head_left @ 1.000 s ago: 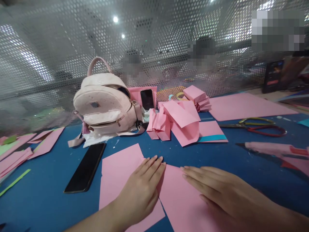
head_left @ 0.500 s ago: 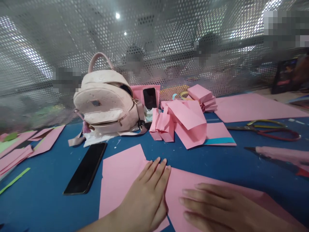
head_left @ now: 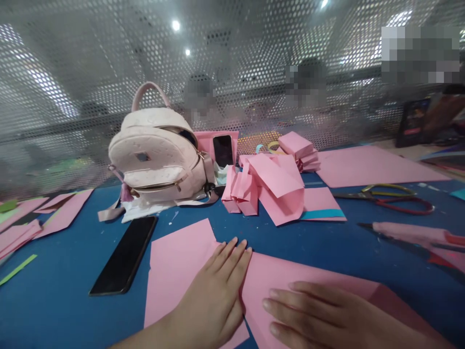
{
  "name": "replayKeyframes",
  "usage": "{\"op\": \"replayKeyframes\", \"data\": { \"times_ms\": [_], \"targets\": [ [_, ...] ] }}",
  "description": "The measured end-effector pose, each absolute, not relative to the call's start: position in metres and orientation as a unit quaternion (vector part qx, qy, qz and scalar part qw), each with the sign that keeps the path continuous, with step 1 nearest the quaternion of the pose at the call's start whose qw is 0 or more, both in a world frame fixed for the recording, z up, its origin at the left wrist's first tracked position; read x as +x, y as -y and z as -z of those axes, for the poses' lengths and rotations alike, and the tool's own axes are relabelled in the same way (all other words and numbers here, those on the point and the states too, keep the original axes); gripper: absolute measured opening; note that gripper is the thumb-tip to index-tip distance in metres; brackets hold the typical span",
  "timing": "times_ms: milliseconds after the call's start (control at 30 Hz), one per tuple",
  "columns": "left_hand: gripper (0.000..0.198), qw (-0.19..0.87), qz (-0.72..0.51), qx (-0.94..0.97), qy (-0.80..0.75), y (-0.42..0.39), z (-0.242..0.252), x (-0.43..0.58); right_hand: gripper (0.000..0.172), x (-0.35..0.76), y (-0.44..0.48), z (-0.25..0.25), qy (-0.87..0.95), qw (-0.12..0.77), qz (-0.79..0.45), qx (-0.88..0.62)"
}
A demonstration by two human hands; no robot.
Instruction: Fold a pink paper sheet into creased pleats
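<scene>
Pink paper lies on the blue table in front of me, in a left piece and a folded right part that meet under my left hand. My left hand rests flat there, fingers stretched out and pressing on the paper near its upper edge. Over the right part lies my right hand, its fingers extended and pointing left, palm down on the paper. Neither hand grips anything. Whether the two pink parts are joined is hidden beneath my left hand.
A black phone lies at left, behind it a pale backpack. Small folded pink paper bags and curled pink paper sit beyond my hands. Scissors and a pink pointed tool lie at right, below a perforated metal screen.
The view has shifted slightly, so everything appears a little further left. My left hand stays on the paper; any movement of my right hand over it is slight.
</scene>
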State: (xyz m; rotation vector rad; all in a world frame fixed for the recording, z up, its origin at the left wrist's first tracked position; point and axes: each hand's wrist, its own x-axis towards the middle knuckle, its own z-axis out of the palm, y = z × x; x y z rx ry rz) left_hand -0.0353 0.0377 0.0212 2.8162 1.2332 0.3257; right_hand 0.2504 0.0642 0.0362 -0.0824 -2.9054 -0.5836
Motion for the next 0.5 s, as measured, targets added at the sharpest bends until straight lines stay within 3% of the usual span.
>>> {"op": "replayKeyframes", "data": {
  "times_ms": [200,500],
  "targets": [
    [0.081,0.053,-0.095,0.902,-0.417,-0.036,-0.024,-0.033,0.06,0.238,-0.055,-0.048,0.972,0.083,0.22,-0.024],
    [0.07,0.071,-0.1,0.908,-0.4,-0.04,-0.027,-0.04,0.06,0.231,-0.044,-0.041,0.972,0.147,0.183,-0.032]
  ]
}}
